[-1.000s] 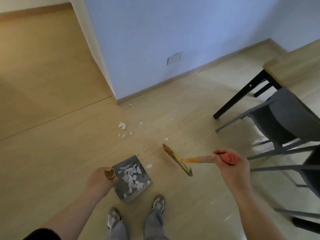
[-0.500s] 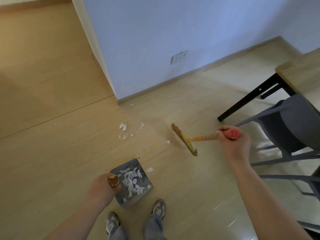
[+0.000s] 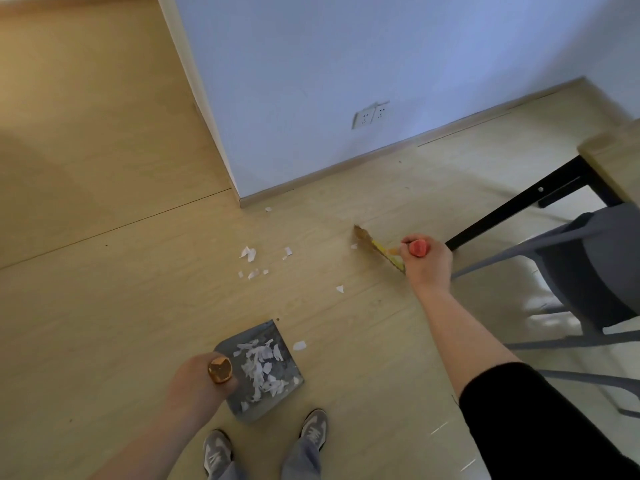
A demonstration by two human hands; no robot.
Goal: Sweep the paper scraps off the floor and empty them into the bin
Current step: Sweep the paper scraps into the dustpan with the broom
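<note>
The person stands on a pale wood floor (image 3: pixel 138 306) looking down at both arms. The left hand (image 3: pixel 194 382) is low and near, just ahead of the grey shoes (image 3: pixel 313 429), with its fingers wrapped around the top of a dustpan handle whose golden end cap (image 3: pixel 219 368) shows above the fist. The grey dustpan (image 3: pixel 263 408) hangs from it, tray open toward the camera, and carries a heap of white paper scraps (image 3: pixel 259 365).

The right arm, in a pushed-up black sleeve (image 3: pixel 526 410), reaches far and to the right. The right hand (image 3: pixel 427 261) is clenched around the red grip of a small broom (image 3: pixel 379 247), wrist bent so the yellow-banded head points left; whether the bristles touch the floor cannot be told.

More loose scraps (image 3: pixel 248 253) lie in a cluster on the floor between dustpan and wall, left of the broom head. One scrap (image 3: pixel 340 289) lies nearer, another (image 3: pixel 299 345) sits just beside the dustpan's right edge, and a small one (image 3: pixel 268 209) lies by the wall corner.

A white wall (image 3: pixel 346 64) with a double socket (image 3: pixel 370 115) stands at the far side. On the right are a wooden counter (image 3: pixel 616 157) on black legs and a grey chair (image 3: pixel 588 258).
</note>
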